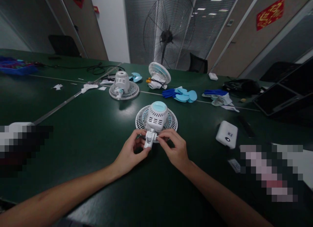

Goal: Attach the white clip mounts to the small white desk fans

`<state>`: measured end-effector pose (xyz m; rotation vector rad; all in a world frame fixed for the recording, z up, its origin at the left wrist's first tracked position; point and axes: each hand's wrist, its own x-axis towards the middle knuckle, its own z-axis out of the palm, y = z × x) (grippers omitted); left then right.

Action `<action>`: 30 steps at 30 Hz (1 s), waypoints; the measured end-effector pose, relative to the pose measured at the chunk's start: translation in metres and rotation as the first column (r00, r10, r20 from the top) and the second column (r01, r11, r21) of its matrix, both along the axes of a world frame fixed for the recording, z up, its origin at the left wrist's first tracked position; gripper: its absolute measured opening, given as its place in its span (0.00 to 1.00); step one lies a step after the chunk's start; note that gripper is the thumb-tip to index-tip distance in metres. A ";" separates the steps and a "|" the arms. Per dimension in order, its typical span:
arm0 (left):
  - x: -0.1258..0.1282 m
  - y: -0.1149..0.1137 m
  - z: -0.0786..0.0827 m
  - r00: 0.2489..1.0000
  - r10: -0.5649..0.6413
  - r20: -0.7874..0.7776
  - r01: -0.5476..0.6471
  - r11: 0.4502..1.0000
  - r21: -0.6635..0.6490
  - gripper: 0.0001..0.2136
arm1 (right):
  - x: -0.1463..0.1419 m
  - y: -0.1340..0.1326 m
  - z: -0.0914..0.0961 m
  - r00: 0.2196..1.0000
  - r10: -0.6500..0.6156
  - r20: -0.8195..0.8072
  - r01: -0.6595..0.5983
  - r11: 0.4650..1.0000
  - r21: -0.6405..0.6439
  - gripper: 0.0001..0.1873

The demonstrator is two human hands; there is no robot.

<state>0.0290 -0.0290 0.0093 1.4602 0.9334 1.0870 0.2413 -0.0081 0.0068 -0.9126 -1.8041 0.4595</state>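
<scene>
A small white fan point(156, 121) with a light blue cap lies grille-down on the green table point(97, 175) in front of me. From its near side juts a white jointed bracket point(149, 140). My left hand point(129, 152) grips this bracket, thumb along its lower end and fingers curled behind it. The thumb and fingertips of my right hand point(176, 149) pinch a small white knob point(156, 136) at the right side of the joint. The fingertips partly hide the knob.
Farther back are a second fan point(122, 83), a tilted fan point(158, 75) with a dark cord, light blue blades point(184, 95) and blue-and-white gloves point(217, 95). A white device point(227, 134) lies at right. A large caged fan point(167, 35) stands beyond the table.
</scene>
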 end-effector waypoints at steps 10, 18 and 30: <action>0.000 0.001 -0.001 1.000 -0.004 0.021 0.005 0.999 -0.035 0.19 | 0.001 -0.003 -0.003 0.998 0.028 0.048 -0.032 0.996 0.085 0.12; -0.001 0.002 -0.002 1.000 -0.004 0.029 0.005 0.999 -0.039 0.19 | 0.000 -0.002 -0.005 0.997 0.041 0.061 -0.046 0.996 0.075 0.13; -0.004 0.005 -0.008 0.998 -0.044 0.048 0.044 0.999 -0.003 0.17 | 0.001 0.000 -0.008 0.998 0.051 0.033 -0.052 0.997 0.050 0.10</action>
